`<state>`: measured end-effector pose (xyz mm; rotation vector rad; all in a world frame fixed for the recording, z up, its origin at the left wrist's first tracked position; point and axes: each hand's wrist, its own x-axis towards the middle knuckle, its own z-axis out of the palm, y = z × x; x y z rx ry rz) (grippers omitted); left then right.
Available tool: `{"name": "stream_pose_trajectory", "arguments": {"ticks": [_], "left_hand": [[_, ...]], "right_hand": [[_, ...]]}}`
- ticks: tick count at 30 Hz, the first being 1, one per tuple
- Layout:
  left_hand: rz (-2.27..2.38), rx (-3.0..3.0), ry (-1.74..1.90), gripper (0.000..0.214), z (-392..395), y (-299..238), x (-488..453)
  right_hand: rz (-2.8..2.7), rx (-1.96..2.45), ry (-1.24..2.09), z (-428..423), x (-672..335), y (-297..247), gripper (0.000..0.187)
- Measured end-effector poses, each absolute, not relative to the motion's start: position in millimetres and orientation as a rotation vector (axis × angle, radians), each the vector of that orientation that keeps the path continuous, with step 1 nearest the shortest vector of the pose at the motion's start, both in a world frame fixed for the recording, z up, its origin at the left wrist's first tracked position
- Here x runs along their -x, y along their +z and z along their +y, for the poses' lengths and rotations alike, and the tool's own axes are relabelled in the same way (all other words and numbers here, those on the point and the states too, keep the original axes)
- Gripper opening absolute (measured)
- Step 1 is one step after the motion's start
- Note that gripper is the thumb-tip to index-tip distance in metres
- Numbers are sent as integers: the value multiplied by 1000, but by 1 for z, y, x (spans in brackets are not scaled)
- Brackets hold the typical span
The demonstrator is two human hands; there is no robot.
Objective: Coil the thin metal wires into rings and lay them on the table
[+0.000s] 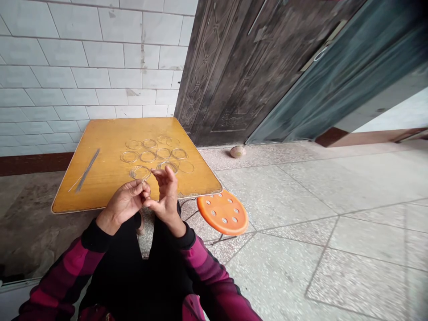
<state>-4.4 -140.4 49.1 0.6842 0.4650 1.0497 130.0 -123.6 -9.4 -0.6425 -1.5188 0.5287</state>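
My left hand [129, 201] is closed in a pinch, thumb against the fingers, over the table's near edge. A thin wire shows at its fingertips, mostly hidden by them. Close beside it, my right hand [165, 196] is open, its fingers raised and apart from the thumb, which points toward the left fingertips. Just beyond both hands lie several thin wire rings in loose rows, among them a thick coil [139, 172], another coil [167, 167] partly behind my right fingers, and a single-looking loop [186, 166]. A bundle of straight wires [88, 170] lies at the table's left.
The yellow wooden table [110, 133] stands against a white tiled wall [120, 24]. An orange round stool [223, 213] with holes is at its right corner. A rounded stone [238, 152] sits on the floor by the dark carved door [234, 80]. A greenish curtain [321, 89] hangs farther right.
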Motion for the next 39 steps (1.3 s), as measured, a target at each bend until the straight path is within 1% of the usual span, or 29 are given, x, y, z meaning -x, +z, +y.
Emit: {"name": "stream_pose_trajectory", "arguments": {"ticks": [3, 9, 11, 12, 13, 15, 16, 20, 23, 28, 31, 34, 39], "left_hand": [[490, -685, 1049, 25, -140, 47, 5], [494, -714, 1010, 26, -139, 47, 5], [491, -718, 1009, 26, -139, 48, 7], [494, -723, 1013, 26, -139, 49, 8], [502, -729, 1017, 26, -139, 49, 10], [531, -746, 1019, 26, -140, 50, 14], [549, -756, 1011, 25, -140, 50, 16], [599, -827, 960, 24, -141, 51, 21], [615, -888, 894, 25, -140, 51, 23], [603, -888, 779, 24, -138, 48, 24], [572, -813, 747, 27, -138, 46, 23], [558, -751, 737, 29, -139, 45, 21], [536, -725, 771, 25, -140, 44, 17]], "right_hand": [[-1497, 620, 494, -123, -132, -9, 104], [-1528, 643, 384, -126, -133, -9, 106], [-1577, 637, 351, -129, -138, -4, 102], [-1620, 649, 329, -130, -142, 0, 96], [-1670, 660, 304, -132, -147, 5, 84], [-1759, 644, 248, -134, -158, 17, 53], [-1797, 648, 210, -134, -164, 24, 43], [-2086, 591, -138, -128, -180, 50, 30], [-2242, 541, -344, -125, -185, 64, 26], [-2462, 446, -439, -128, -191, 74, 26], [-2470, 393, -502, -130, -191, 75, 23], [-2458, 382, -641, -129, -190, 74, 21], [-2438, 365, -712, -126, -188, 74, 23]]}}
